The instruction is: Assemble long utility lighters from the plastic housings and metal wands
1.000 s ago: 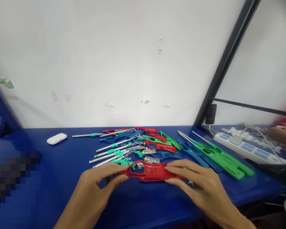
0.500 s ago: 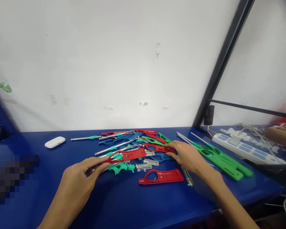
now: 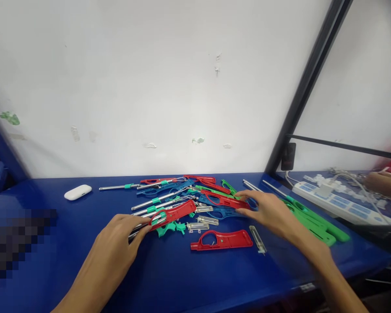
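Observation:
In the head view my left hand [image 3: 124, 239] pinches the narrow end of a red lighter shell half [image 3: 179, 213], its broad end tilted up above the pile. My right hand [image 3: 263, 208] has thumb and fingers closed on the right end of another red shell half [image 3: 223, 200], which lies over blue shell halves [image 3: 224, 212]. Metal lighter tubes [image 3: 156, 201] with teal parts and thin wires lie between the hands. Teal triggers [image 3: 171, 228] are partly hidden under the left red half. Clear fuel tanks [image 3: 198, 226] lie nearby, and one more red half [image 3: 221, 240] is in front.
Green long-necked lighters [image 3: 313, 221] lie to the right, beside a white power strip [image 3: 345, 204]. A white case [image 3: 78, 192] sits at the left on the blue table [image 3: 169, 278]. Behind a dark post [image 3: 308, 87], another person's hand [image 3: 382, 182] appears blurred.
My left hand has tilted its red shell half more steeply upward. My right hand has moved slightly right, drawing the other red half with it. The view has shifted a little.

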The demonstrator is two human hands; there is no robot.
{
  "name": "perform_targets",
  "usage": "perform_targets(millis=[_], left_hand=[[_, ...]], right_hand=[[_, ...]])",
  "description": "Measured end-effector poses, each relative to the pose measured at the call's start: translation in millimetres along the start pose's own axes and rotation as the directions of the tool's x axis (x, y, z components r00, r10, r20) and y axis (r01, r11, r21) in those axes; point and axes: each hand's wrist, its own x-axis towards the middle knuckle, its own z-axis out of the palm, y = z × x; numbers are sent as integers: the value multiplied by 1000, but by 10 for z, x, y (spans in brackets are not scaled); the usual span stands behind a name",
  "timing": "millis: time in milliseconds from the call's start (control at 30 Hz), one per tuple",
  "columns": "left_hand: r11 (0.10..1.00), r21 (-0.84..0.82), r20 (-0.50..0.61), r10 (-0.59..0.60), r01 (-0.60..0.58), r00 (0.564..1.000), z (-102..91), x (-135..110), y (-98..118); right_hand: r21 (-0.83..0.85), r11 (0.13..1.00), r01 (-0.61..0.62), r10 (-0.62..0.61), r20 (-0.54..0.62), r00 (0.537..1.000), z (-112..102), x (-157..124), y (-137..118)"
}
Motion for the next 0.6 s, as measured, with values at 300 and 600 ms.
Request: perform_targets(millis=[300, 600], left_hand=[[994, 111, 73, 16, -24, 997, -221, 29, -191], [994, 109, 207, -33, 10, 978, -211, 51, -240]], right_hand=[[303, 942, 145, -189, 122, 974, -70, -593, -563], [360, 929, 89, -207, 303, 930, 135, -653, -1084]])
